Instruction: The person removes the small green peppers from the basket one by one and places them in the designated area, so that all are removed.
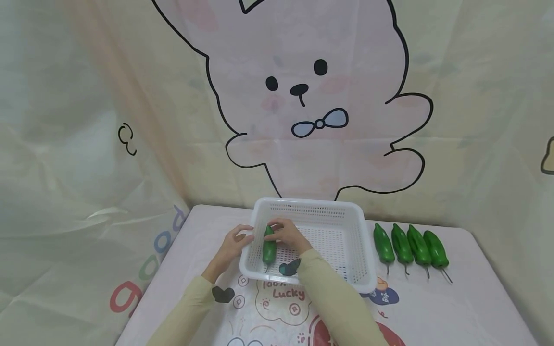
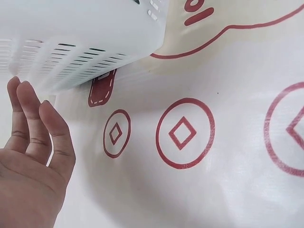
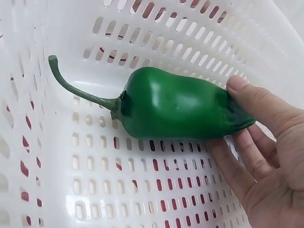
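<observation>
A green pepper (image 3: 171, 104) lies lengthwise along the left side of the white plastic basket (image 1: 309, 205), its curved stem toward the near wall. My right hand (image 1: 289, 234) reaches into the basket and pinches the pepper's far tip, thumb (image 3: 256, 97) on one side and fingers beneath in the right wrist view. Beside the basket's left rim is my left hand (image 1: 231, 247), holding nothing. In the left wrist view its fingers (image 2: 35, 114) are loosely extended, fingertips right at the slotted outer wall.
Four more green peppers, side by side in a row, lie right of the basket; the nearest to it is one pepper (image 1: 383, 244), stem toward me. A printed cloth (image 1: 472, 298) covers the table. Behind it hangs a cartoon-printed curtain (image 1: 368, 158).
</observation>
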### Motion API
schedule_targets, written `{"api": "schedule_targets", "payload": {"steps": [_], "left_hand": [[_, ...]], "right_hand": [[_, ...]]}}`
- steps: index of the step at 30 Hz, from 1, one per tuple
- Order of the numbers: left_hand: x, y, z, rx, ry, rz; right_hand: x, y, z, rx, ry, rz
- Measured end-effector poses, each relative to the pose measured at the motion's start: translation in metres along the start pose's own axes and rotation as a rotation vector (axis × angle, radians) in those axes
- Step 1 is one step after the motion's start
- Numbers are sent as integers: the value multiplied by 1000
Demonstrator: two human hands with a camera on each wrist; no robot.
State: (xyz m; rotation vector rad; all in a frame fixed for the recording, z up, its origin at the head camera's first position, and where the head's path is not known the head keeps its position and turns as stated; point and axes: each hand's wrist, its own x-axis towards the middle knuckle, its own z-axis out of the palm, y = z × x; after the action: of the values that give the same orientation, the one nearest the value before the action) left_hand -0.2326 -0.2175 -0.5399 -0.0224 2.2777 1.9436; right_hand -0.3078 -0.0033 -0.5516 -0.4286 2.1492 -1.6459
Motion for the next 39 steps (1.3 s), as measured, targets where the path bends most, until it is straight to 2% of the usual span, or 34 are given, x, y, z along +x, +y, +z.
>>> {"api": "schedule_targets", "payload": {"steps": [5,8,11,15,18,27,31,39], "left_hand": [[-11,20,2,-3,-28,10],[-11,21,2,-5,-30,9],[-7,14,1,2,-24,-6],[3,-3,1,5,-4,-3],[5,-9,0,1,4,8],[4,-8,0,-5,7,5],[4,-8,0,-5,9,5],[5,-9,0,-8,5,4]], "right_hand": [[3,3,-1,26,4,13],[3,3,-2,52,-9,16],[3,4,-3,68,-26,15],[6,7,-4,68,-44,19],[8,9,-5,70,-60,32],[5,5,-5,39,-87,33],[3,3,-6,73,-100,22],[9,8,-10,91,-62,22]]}}
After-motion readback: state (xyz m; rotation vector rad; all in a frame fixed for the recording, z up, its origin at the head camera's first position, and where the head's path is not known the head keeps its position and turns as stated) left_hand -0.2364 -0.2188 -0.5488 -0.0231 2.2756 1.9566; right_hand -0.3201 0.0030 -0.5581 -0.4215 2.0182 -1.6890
